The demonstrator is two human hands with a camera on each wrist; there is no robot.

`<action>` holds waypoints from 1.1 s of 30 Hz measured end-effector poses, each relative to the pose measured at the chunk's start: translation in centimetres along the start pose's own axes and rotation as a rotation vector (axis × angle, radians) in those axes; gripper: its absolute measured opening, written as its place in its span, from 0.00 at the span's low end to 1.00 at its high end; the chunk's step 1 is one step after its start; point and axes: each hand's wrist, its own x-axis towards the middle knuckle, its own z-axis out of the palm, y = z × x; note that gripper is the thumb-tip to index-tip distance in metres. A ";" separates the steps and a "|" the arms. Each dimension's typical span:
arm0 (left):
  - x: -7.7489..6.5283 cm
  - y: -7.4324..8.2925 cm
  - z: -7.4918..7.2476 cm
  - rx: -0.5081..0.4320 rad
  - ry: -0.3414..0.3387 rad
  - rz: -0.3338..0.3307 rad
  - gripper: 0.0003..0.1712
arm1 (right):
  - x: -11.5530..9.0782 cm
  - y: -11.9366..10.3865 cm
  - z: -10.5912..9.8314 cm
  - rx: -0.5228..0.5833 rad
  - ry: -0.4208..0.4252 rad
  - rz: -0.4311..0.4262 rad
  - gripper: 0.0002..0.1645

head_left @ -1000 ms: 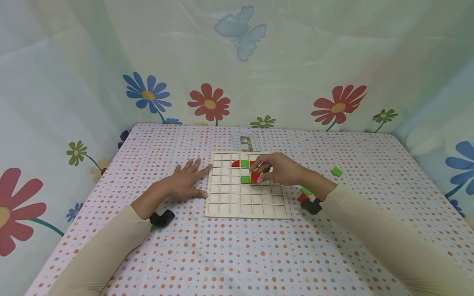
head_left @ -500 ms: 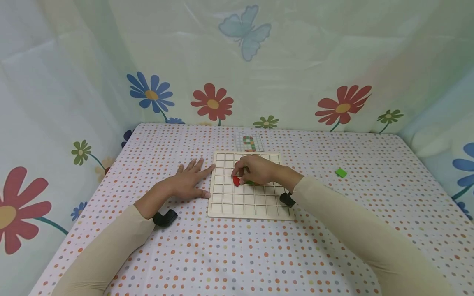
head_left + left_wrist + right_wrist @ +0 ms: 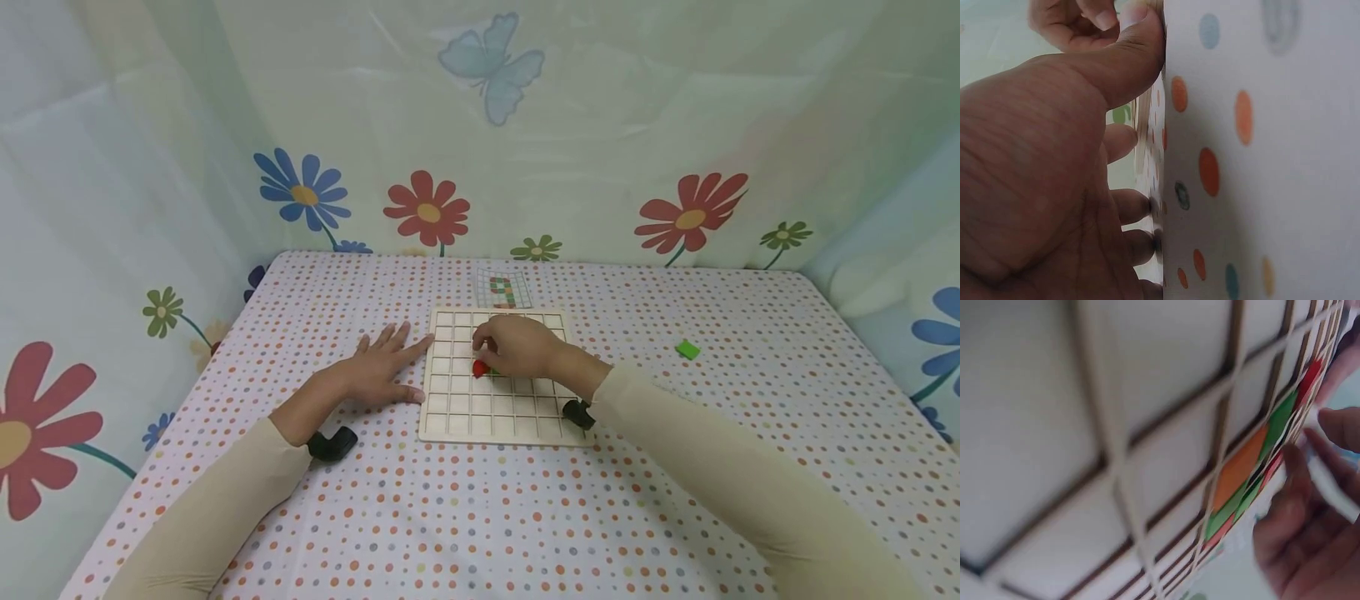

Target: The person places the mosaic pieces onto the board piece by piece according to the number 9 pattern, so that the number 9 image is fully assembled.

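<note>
Pinched between my right hand's (image 3: 519, 346) thumb and fingertips is a red piece (image 3: 479, 367), and that grip is low over the wooden grid board (image 3: 495, 421) — fingers curled close, the piece showing just at the left edge of my knuckles, over a cell in the board's middle rows. Whether it already sits flat in the cell I cannot tell from the head view. Just beside it, mostly hidden under my hand, a sliver of green piece (image 3: 494, 372) shows. The right wrist view is blurred, but it catches the board's ribs up close and a run of red, green and orange tiles (image 3: 1239, 467) in neighbouring cells, with my fingertips (image 3: 1294, 464) near them.

My left hand (image 3: 378, 373) lies flat on the dotted cloth of the counter (image 3: 480, 517), fingers straight and spread, holding nothing, its fingertips at the board's left edge; the left wrist view shows the thumb (image 3: 1130, 57) pressed along that edge.

To seat the piece well, I judge it wants squaring to the ribs first, then lowering straight down — no sliding, or it may ride up on a rib or nudge the green neighbour. The flat left hand should keep the board from shifting. A small pattern card (image 3: 504, 288) lies beyond the board's far edge, and a loose green tile (image 3: 687, 349) sits well apart to the right.
</note>
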 end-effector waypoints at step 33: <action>0.1 -0.3 -0.1 -0.013 -0.005 0.002 0.53 | -12.9 4.9 -2.2 -0.021 0.176 0.370 0.14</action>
